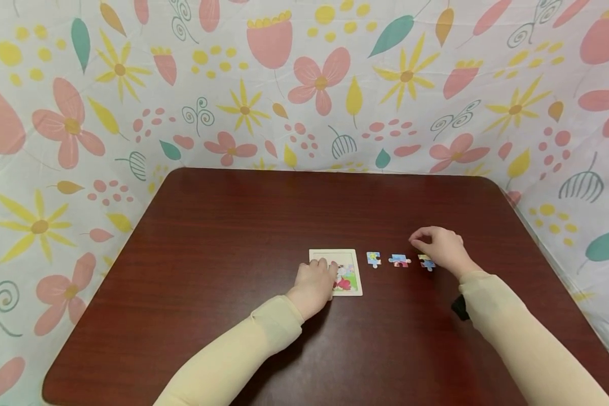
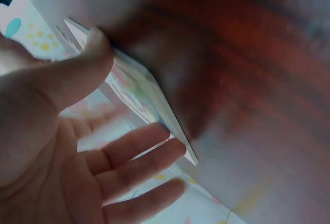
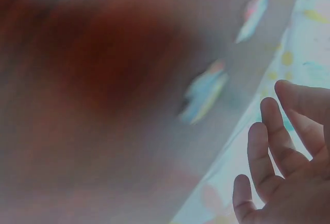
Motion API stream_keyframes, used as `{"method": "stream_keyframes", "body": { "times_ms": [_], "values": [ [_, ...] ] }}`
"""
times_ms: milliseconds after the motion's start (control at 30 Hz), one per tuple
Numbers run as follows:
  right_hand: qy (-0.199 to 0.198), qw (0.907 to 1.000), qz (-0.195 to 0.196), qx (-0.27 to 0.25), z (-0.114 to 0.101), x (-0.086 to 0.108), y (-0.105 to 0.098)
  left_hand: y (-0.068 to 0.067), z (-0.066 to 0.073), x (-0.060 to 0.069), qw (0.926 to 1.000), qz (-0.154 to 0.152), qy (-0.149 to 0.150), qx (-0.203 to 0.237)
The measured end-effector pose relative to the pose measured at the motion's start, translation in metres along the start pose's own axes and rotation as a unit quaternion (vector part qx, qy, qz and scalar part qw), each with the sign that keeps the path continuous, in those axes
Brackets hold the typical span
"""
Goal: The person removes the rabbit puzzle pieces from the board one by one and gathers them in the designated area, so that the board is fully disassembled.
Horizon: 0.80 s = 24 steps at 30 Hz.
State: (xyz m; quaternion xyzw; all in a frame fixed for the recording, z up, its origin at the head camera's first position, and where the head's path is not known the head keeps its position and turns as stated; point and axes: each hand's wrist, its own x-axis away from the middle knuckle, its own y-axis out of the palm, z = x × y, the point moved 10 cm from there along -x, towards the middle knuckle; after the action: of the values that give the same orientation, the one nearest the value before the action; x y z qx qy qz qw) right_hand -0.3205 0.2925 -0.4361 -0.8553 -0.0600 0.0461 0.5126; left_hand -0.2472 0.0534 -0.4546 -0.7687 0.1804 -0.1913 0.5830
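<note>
A puzzle board [image 1: 357, 276] with a pale frame and a partly visible colourful picture lies on the table. My left hand [image 1: 313, 285] rests over its left part, hiding some of the picture. In the left wrist view the thumb is at the edge of the board [image 2: 164, 103] and the fingers extend loosely. To the right, three jigsaw pieces lie in a row: a left piece [image 1: 373, 259], a middle piece [image 1: 400, 260] and a right piece [image 1: 426, 263]. My right hand [image 1: 442, 247] is beside the right piece, partly covering it, with loosely bent fingers and nothing held.
The dark red-brown table [image 1: 223, 225] has rounded corners. A flower-patterned cloth [image 1: 294, 113] stands behind it and at both sides. A black object [image 1: 460, 308] shows at the right wrist.
</note>
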Motion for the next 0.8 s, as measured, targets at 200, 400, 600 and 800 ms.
{"method": "stream_keyframes", "body": {
  "times_ms": [200, 400, 600, 800],
  "values": [
    [-0.071, 0.9973, 0.013, 0.008, -0.059, -0.013, 0.014, -0.007, -0.002, 0.015, 0.9981, 0.060, -0.009, 0.005],
    [-0.135, 0.9906, -0.006, -0.021, -0.116, -0.021, 0.042, -0.001, 0.001, 0.027, 0.9982, 0.046, 0.012, 0.035],
    [-0.223, 0.9711, -0.070, -0.046, -0.169, -0.020, 0.087, -0.004, 0.007, 0.029, 0.9988, 0.049, 0.004, 0.006],
    [-0.306, 0.9432, -0.116, 0.054, -0.198, -0.011, 0.121, -0.004, 0.018, 0.031, 0.9982, 0.022, -0.005, -0.056]
  ]
}}
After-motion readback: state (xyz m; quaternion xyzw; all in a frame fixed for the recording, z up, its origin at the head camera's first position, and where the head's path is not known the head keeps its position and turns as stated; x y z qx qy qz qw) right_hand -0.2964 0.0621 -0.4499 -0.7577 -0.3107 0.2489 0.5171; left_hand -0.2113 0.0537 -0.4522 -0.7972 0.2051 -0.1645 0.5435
